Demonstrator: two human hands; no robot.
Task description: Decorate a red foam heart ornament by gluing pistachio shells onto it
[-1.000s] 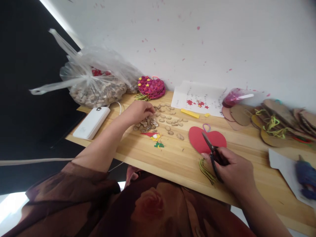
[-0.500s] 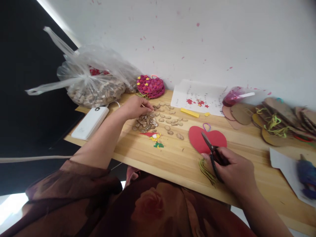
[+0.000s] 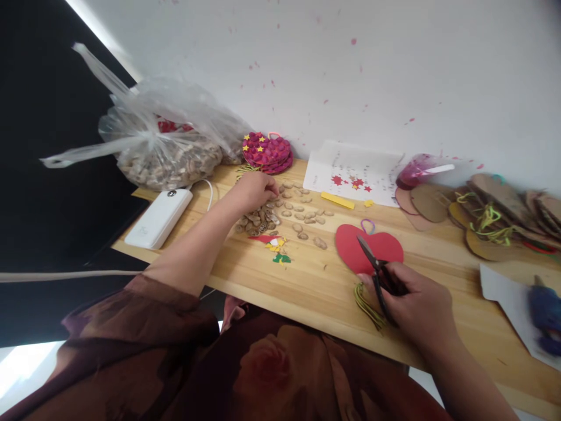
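Fingers of the right hand [image 3: 423, 304] curl round the black scissors [image 3: 369, 251], blades over the red heart cutout [image 3: 346, 247], perhaps to leave the left hand [image 3: 253, 190] free. Its fingertips bunch narrowly by the peanut-shell pile [image 3: 250, 223], though whether they pinch anything I cannot tell; peanuts [image 3: 320, 242] lie spread beside it, seemingly so each shows singly.

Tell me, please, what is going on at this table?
The right hand holds dark scissors, pointing over a red heart. The left hand is at the far side of a shell pile; whether it pinches anything is unclear. Loose shells lie spread between pile and heart.
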